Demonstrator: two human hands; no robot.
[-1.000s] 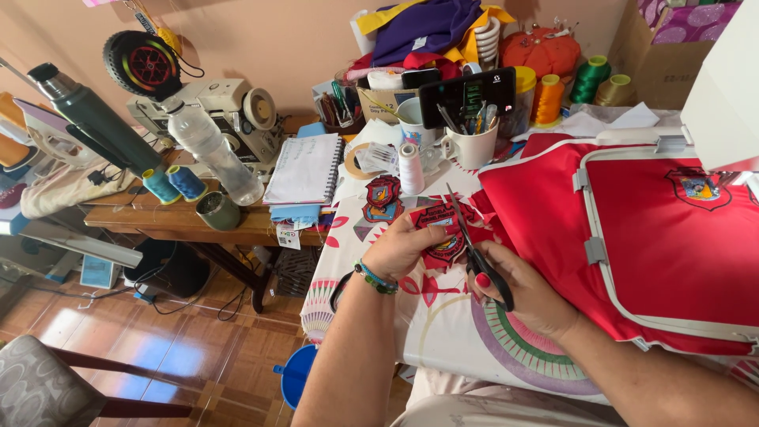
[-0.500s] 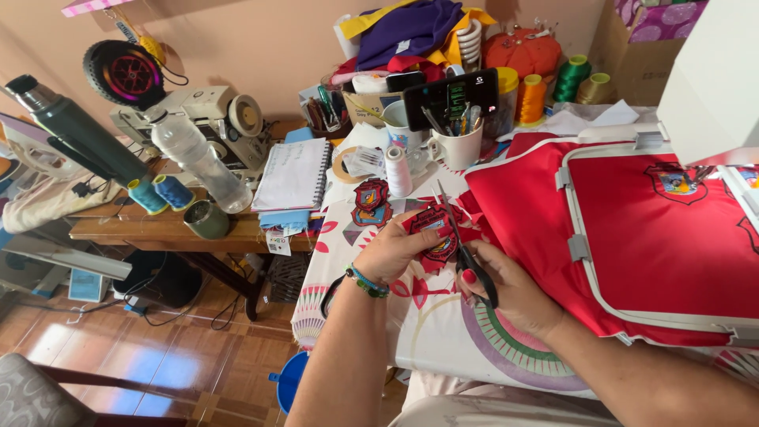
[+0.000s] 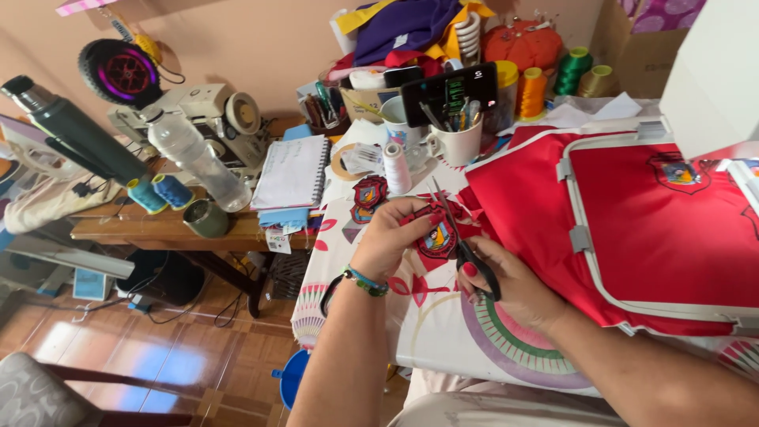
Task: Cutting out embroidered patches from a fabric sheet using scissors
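Note:
My left hand [image 3: 395,237] pinches a red embroidered patch [image 3: 437,239] over the table. In my right hand [image 3: 510,281] are black-handled scissors [image 3: 457,233], their blades pointing up along the patch's right edge. A bead bracelet circles my left wrist. To the right, red fabric [image 3: 656,229] is stretched in a grey embroidery hoop [image 3: 575,229] with another embroidered crest on it. A second finished patch [image 3: 368,192] lies on the tablecloth just beyond my left hand.
A white thread spool [image 3: 397,168], a mug of pens [image 3: 458,142], a phone [image 3: 449,93], thread cones [image 3: 553,83], a spiral notebook [image 3: 292,170], a plastic bottle [image 3: 192,154], blue spools [image 3: 158,192] and a sewing machine [image 3: 213,115] crowd the tables. A white machine [image 3: 711,79] stands right.
The view has shifted slightly. My hands stay at the patch, with the scissors still against its edge.

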